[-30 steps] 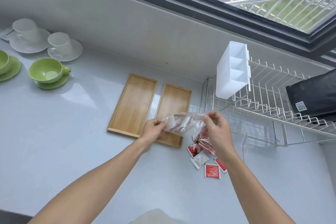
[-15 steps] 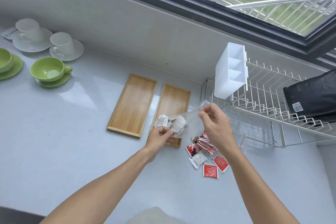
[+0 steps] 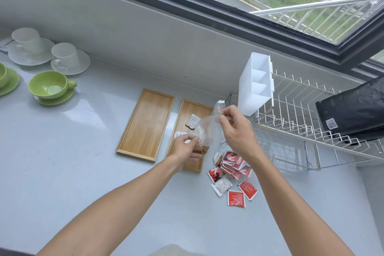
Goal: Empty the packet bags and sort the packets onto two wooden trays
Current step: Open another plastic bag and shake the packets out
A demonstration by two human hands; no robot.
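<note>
We see the right hand pinching the upper corner of a clear plastic bag, lifted above the right wooden tray, while the left hand pinches the bag's lower end. A white packet lies on that tray, and another white packet shows just beside the left fingers. The left wooden tray sits just beside it, bare. Red and white packets lie heaped on the counter near the tray's front corner, under the right wrist.
</note>
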